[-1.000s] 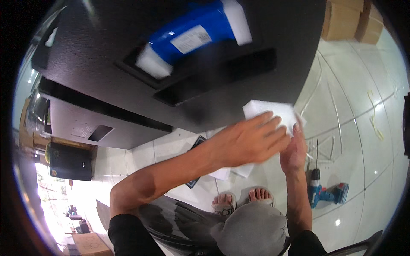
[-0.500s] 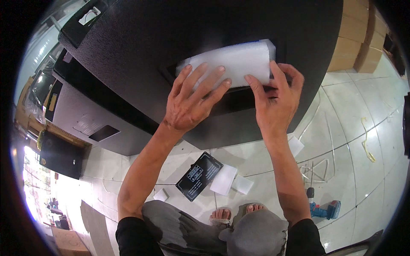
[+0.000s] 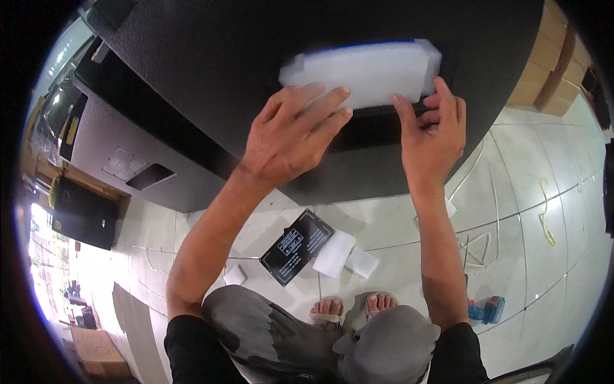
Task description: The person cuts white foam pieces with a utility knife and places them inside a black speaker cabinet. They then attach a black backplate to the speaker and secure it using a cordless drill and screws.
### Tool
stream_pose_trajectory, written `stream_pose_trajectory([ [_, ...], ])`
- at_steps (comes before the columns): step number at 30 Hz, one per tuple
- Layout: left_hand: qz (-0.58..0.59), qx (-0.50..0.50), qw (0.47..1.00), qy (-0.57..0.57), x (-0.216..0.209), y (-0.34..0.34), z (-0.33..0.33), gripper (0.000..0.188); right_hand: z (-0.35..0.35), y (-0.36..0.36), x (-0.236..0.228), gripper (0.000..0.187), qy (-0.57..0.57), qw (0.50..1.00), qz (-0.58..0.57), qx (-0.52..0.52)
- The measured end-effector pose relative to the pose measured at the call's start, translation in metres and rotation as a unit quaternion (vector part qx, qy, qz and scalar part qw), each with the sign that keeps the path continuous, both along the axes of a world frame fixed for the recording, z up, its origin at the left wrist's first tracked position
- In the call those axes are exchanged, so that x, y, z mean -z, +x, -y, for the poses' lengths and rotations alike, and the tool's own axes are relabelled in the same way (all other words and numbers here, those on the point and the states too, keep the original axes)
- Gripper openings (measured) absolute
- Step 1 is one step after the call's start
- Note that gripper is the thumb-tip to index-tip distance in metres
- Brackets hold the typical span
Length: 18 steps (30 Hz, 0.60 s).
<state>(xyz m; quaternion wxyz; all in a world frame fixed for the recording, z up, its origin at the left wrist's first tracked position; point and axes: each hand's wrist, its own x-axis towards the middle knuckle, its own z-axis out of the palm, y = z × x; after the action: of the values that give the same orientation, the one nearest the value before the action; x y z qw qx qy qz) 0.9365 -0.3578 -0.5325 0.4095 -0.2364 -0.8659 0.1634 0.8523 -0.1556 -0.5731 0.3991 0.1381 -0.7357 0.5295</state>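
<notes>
the white rectangular foam block (image 3: 368,77), with a blue strip along its top edge, is up against the face of the tall black textured cabinet (image 3: 224,57), above a long dark slot (image 3: 368,133). i'd judge the placing well along, but i can't tell from here whether the block is seated or only held there. my left hand (image 3: 284,137) is unclenched, fingers spread against its lower left part. my right hand (image 3: 435,137) has thumb and fingertips about the lower right corner; whether they pinch or just rest, i can't tell.

below, loose on the pale tiled floor (image 3: 537,150), lie a black rectangular plate with white print (image 3: 297,246), two white foam pieces (image 3: 334,254) and a small white foam cube (image 3: 235,275); none of these is fixed to anything. a blue power drill (image 3: 492,310) lies partly behind my right forearm. farther right are a yellow strap (image 3: 547,217) and stacked brown cardboard boxes (image 3: 540,61). nothing visible blocks my hands, though they hide the block's lower edge.
</notes>
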Motion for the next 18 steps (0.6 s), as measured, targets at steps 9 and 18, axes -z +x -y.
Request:
stream_pose_trajectory([
  [9, 0.136, -0.076, 0.973, 0.170, 0.065, 0.099, 0.045, 0.025, -0.030, 0.026, 0.046, 0.032, 0.038, 0.996, -0.019, -0.081],
  [18, 0.394, -0.371, 0.726, 0.424, 0.245, 0.220, 0.054, 0.054, -0.066, 0.112, 0.184, 0.017, 0.043, 0.872, 0.364, -0.324],
])
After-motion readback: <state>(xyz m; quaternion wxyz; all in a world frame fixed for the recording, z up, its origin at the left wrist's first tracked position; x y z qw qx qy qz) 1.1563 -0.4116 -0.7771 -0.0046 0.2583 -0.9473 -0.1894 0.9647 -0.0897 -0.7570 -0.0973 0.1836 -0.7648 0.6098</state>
